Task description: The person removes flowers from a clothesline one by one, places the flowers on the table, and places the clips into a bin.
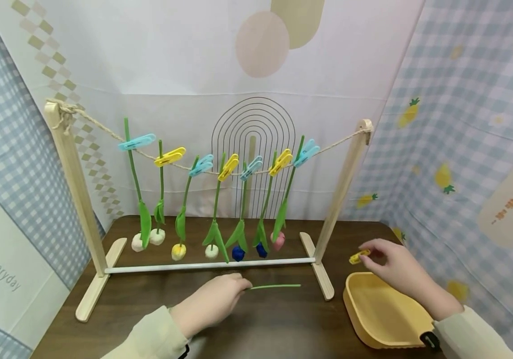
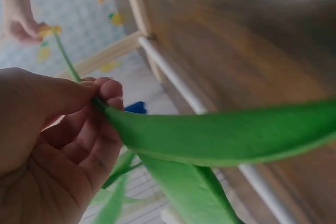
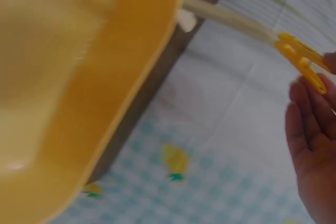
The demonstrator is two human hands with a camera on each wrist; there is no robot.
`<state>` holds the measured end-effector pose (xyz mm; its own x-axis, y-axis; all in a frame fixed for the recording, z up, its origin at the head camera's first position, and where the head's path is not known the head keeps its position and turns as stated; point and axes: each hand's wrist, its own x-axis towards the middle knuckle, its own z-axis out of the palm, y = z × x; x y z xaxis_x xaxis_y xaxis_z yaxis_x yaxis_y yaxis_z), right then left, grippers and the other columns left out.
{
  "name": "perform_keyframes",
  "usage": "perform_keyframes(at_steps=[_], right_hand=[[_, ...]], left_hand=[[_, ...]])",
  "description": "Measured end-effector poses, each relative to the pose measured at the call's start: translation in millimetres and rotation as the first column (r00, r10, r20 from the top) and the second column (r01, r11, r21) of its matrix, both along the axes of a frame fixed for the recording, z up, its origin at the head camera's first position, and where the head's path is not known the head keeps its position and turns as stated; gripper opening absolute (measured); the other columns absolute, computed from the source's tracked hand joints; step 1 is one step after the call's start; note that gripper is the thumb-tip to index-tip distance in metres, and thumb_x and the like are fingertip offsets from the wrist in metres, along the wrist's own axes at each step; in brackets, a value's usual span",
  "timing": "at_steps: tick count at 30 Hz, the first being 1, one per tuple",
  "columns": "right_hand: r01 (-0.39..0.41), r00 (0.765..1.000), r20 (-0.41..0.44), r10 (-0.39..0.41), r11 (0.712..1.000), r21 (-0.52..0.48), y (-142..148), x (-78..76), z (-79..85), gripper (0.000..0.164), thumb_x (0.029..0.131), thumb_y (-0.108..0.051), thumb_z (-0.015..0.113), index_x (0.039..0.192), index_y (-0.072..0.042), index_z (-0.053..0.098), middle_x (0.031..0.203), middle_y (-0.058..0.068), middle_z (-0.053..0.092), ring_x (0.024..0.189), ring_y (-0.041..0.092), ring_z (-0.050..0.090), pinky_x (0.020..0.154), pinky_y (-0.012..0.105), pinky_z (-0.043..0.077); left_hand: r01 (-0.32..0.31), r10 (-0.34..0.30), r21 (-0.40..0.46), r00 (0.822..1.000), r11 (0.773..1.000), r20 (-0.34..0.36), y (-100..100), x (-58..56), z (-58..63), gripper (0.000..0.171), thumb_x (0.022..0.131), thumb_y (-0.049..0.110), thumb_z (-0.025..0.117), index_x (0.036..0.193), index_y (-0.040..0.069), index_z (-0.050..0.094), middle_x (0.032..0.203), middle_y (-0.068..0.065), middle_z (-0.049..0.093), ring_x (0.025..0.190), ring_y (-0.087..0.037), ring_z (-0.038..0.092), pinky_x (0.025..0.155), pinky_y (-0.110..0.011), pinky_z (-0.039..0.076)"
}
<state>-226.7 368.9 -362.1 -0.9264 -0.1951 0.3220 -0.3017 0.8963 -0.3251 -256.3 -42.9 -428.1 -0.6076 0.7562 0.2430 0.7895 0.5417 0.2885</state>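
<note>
My left hand [image 1: 215,298] pinches the green stem [image 1: 279,286] of an artificial flower between thumb and fingers, low in front of the rack. Its long green leaves [image 2: 226,135] spread out beyond the fingers in the left wrist view; the bloom is hidden. In my right hand [image 1: 395,264], thumb and fingertips pinch a yellow clothespin [image 3: 300,61] by its handle ends, above the yellow bin [image 1: 351,304]. Across the rope [image 1: 104,130] of the wooden rack hang several artificial tulips, heads down, each held by a blue or yellow clothespin [image 1: 228,167].
The rack's wooden posts [image 1: 79,199] stand on flat feet, joined by a white bar [image 1: 211,267] close above the brown table [image 1: 265,329]. The bin stands right of the rack's right foot [image 1: 318,269]. Patterned cloth [image 1: 166,50] hangs behind and at both sides.
</note>
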Motion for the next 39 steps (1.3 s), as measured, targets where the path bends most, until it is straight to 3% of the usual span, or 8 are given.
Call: perform_keyframes(at_steps=[3,6,11,16,21,31,39], right_hand=[[0.064,0.986,0.158,-0.059,0.998,-0.023,13,4.5,-8.0,0.017,0.092,-0.025,0.068,0.106,-0.014,0.068,0.094,-0.007,0.066,0.083,0.009,0.062,0.066,0.027,0.053],[0.1,0.956,0.281,-0.086,0.994,-0.036,23,8.6,-17.3,0.017,0.092,-0.024,0.067,0.106,-0.014,0.067,0.093,-0.004,0.066,0.083,0.011,0.061,0.065,0.027,0.052],[0.109,0.917,0.391,-0.078,0.992,-0.058,37,14.6,-38.6,0.016,0.092,-0.02,0.066,0.104,-0.01,0.064,0.091,0.0,0.065,0.079,0.01,0.06,0.062,0.026,0.05],[0.106,0.902,0.427,-0.065,0.992,-0.072,43,16.2,-57.0,0.017,0.09,-0.016,0.067,0.103,-0.007,0.063,0.093,0.0,0.065,0.082,0.013,0.06,0.064,0.027,0.051],[0.067,0.907,0.42,-0.029,0.995,-0.074,44,16.9,-67.3,0.019,0.087,-0.013,0.071,0.102,-0.004,0.064,0.097,0.002,0.065,0.082,0.015,0.06,0.065,0.028,0.051],[0.031,0.919,0.395,-0.007,0.998,-0.055,49,17.7,-82.7,0.016,0.085,-0.012,0.073,0.096,-0.005,0.064,0.091,0.001,0.064,0.076,0.008,0.057,0.062,0.027,0.049],[0.042,0.894,0.447,-0.023,0.999,-0.031,53,15.6,-91.5,0.016,0.084,-0.011,0.074,0.096,-0.005,0.066,0.091,0.001,0.065,0.078,0.014,0.058,0.064,0.028,0.05]], left_hand=[[-0.013,0.013,-0.022,1.0,1.0,0.001,-7,1.4,-10.4,0.019,0.093,0.002,0.058,0.107,0.008,0.07,0.095,-0.001,0.064,0.089,-0.014,0.063,0.076,-0.027,0.053],[-0.021,0.022,-0.047,1.0,0.999,0.019,-12,2.9,-17.2,0.022,0.091,-0.002,0.059,0.106,0.008,0.07,0.095,0.0,0.064,0.088,-0.014,0.064,0.074,-0.028,0.053],[-0.021,0.021,-0.076,1.0,0.997,-0.004,-19,4.7,-26.2,0.019,0.089,-0.002,0.061,0.1,0.01,0.072,0.088,0.002,0.063,0.082,-0.013,0.063,0.07,-0.028,0.052],[-0.039,0.033,-0.096,0.997,0.995,-0.064,-25,5.3,-35.8,0.019,0.086,-0.004,0.063,0.089,0.012,0.072,0.079,0.005,0.057,0.073,-0.011,0.059,0.063,-0.027,0.05],[-0.064,0.052,-0.103,0.992,0.993,-0.112,-30,6.1,-44.1,0.019,0.084,-0.005,0.063,0.08,0.013,0.07,0.074,0.005,0.053,0.068,-0.011,0.056,0.059,-0.027,0.048],[-0.096,0.09,-0.105,0.994,0.99,-0.061,-39,4.3,-58.2,0.022,0.083,-0.008,0.065,0.081,0.013,0.07,0.074,0.005,0.047,0.067,-0.012,0.053,0.058,-0.028,0.049],[-0.154,0.15,-0.115,0.988,0.981,-0.039,-40,4.7,-65.1,0.021,0.08,-0.011,0.065,0.085,0.009,0.068,0.076,0.001,0.053,0.067,-0.019,0.059,0.056,-0.034,0.051]])
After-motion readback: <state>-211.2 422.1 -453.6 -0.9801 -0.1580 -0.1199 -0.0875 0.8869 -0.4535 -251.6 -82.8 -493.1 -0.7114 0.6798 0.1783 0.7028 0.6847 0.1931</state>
